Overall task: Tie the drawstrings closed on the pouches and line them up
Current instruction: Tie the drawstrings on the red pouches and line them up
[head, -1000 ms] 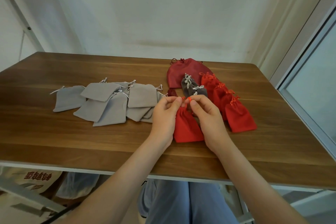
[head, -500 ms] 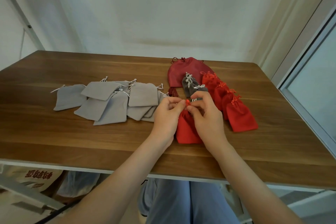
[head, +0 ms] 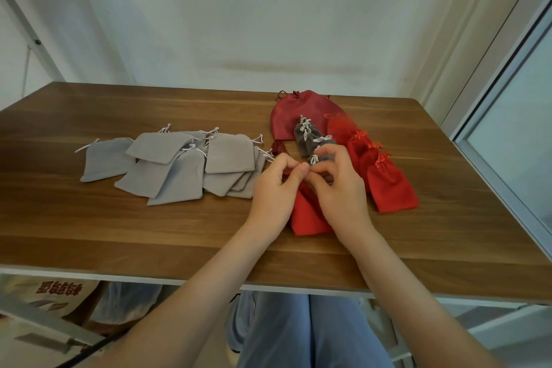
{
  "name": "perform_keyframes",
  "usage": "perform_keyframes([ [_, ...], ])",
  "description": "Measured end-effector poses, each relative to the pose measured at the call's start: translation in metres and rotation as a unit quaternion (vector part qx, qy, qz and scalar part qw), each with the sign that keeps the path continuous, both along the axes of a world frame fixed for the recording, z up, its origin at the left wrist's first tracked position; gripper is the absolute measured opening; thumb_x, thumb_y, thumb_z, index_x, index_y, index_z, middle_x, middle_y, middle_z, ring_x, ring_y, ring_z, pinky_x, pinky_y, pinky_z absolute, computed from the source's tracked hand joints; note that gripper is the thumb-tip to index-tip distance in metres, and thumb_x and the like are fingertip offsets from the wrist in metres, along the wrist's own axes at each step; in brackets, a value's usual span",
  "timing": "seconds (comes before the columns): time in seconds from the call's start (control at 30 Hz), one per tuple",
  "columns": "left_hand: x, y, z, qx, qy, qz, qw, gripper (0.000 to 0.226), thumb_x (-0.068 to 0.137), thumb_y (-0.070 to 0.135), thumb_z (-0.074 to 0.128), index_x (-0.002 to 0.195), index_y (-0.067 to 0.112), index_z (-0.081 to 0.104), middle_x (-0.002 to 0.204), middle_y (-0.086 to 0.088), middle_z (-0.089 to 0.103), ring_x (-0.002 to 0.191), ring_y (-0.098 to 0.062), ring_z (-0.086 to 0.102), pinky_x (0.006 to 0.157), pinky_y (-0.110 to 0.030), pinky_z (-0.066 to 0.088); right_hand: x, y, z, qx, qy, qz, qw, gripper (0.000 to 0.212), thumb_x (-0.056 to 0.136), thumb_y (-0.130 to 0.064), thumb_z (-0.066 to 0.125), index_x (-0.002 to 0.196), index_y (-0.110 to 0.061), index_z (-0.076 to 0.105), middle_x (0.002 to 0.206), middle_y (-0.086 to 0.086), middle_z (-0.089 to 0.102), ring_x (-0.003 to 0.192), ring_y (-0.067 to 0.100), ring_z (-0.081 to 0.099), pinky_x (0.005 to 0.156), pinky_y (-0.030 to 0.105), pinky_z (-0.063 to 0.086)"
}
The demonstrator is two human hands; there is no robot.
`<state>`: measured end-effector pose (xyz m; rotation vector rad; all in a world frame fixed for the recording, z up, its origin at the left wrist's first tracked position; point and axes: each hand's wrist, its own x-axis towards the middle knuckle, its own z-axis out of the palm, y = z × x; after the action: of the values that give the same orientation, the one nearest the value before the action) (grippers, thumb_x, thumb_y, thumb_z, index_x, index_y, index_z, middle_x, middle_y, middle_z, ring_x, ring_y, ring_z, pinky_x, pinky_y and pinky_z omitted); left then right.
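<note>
Red pouch [head: 307,216] lies centre-frame on the table [head: 149,233], its long axis running up the frame to its neck. There the left hand [head: 273,188] and right hand [head: 339,188], equally near, pinch its drawstring [head: 299,164] with curled fingers.

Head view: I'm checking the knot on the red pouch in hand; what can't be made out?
1. Red pouch: its knot, head view, covered by the pinching left hand and right hand.
2. Grey pouches: their count, head view, overlapping hides some.
3. Dark grey pouches: nearest one, head view, behind the right hand.
</note>
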<state>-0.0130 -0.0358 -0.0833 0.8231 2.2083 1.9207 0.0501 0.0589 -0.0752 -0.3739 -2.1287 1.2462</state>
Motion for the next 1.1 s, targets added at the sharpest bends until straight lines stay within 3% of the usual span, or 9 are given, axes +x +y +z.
perform_keyframes([
  [0.13,0.0014,-0.0008,0.0045,0.013,0.016,0.007,1.0,0.014,0.096,0.022,0.052,0.089,0.014,0.062,0.08,0.002,0.064,0.077,-0.012,0.058,0.07,-0.028,0.045,-0.0014,-0.0024,0.0017,-0.05,-0.001,0.028,0.998,0.025,0.093,-0.003,0.053,0.107,-0.023,0.059,0.09,-0.008,0.064,0.079,-0.011,0.057,0.071,0.005,0.041],
  [0.3,0.0031,-0.0004,0.0049,0.005,0.055,0.011,0.998,0.01,0.095,0.018,0.054,0.093,0.016,0.063,0.084,0.007,0.065,0.08,-0.003,0.06,0.07,-0.012,0.044,-0.0027,-0.0005,0.0019,-0.121,-0.012,0.012,0.992,0.022,0.093,-0.007,0.054,0.093,-0.023,0.068,0.076,-0.008,0.064,0.066,-0.004,0.055,0.064,0.013,0.044],
  [0.5,0.0049,-0.0013,0.005,-0.004,0.111,0.024,0.993,0.008,0.094,0.015,0.056,0.093,0.014,0.063,0.083,0.006,0.066,0.077,-0.005,0.061,0.069,-0.017,0.048,-0.002,0.0017,0.0034,-0.248,-0.024,0.047,0.967,0.017,0.092,-0.004,0.055,0.104,-0.008,0.067,0.079,0.001,0.065,0.065,-0.002,0.055,0.06,0.012,0.045],
  [0.63,0.0065,-0.0005,0.0055,0.005,0.119,0.024,0.993,0.007,0.094,0.014,0.056,0.093,0.013,0.063,0.082,0.007,0.066,0.076,-0.003,0.06,0.068,-0.011,0.044,-0.0006,0.0016,0.0051,-0.268,0.0,0.055,0.962,0.01,0.091,0.0,0.055,0.091,-0.004,0.064,0.07,0.0,0.058,0.059,-0.001,0.05,0.057,0.013,0.041],
  [0.7,0.0066,0.0,0.005,0.004,0.112,0.024,0.993,0.008,0.094,0.014,0.056,0.092,0.011,0.063,0.081,0.007,0.065,0.075,-0.001,0.058,0.068,-0.01,0.042,-0.001,0.0016,0.0041,-0.219,0.009,0.032,0.975,0.011,0.09,-0.001,0.057,0.086,-0.009,0.064,0.069,-0.004,0.059,0.06,0.0,0.051,0.059,0.016,0.041],
  [0.77,0.0047,0.0008,0.0028,0.0,0.08,0.023,0.997,0.01,0.094,0.016,0.056,0.089,0.011,0.064,0.079,0.004,0.065,0.072,-0.001,0.057,0.068,-0.012,0.042,-0.0013,0.0018,0.0027,-0.09,0.011,-0.006,0.996,0.011,0.088,-0.002,0.058,0.085,-0.011,0.064,0.072,-0.008,0.061,0.065,0.001,0.053,0.063,0.018,0.042],
  [0.9,-0.0022,0.0013,0.0023,0.013,-0.085,-0.045,0.995,0.019,0.094,0.018,0.056,0.077,0.015,0.064,0.073,0.001,0.063,0.073,-0.012,0.055,0.073,-0.029,0.042,-0.0007,0.0034,0.0003,0.125,0.047,-0.047,0.99,0.01,0.085,0.002,0.057,0.084,-0.007,0.062,0.08,-0.004,0.061,0.08,0.009,0.055,0.072,0.013,0.039],
  [1.0,-0.0029,0.0001,0.0066,0.041,-0.181,-0.095,0.978,0.022,0.094,0.015,0.054,0.075,0.015,0.064,0.068,0.002,0.062,0.07,-0.013,0.056,0.07,-0.029,0.043,-0.0015,0.0046,-0.0015,0.149,0.057,-0.046,0.986,0.01,0.084,0.003,0.056,0.082,-0.005,0.062,0.08,-0.003,0.061,0.081,0.014,0.056,0.072,0.012,0.038],
  [1.1,-0.0004,0.0022,0.0103,0.079,-0.206,-0.096,0.971,0.019,0.094,0.012,0.055,0.078,0.015,0.065,0.071,0.001,0.062,0.071,-0.012,0.057,0.07,-0.026,0.046,0.0003,0.0026,0.0002,0.062,0.038,-0.039,0.997,0.012,0.088,-0.003,0.058,0.087,-0.014,0.061,0.081,-0.006,0.063,0.081,0.008,0.058,0.073,0.015,0.042],
])
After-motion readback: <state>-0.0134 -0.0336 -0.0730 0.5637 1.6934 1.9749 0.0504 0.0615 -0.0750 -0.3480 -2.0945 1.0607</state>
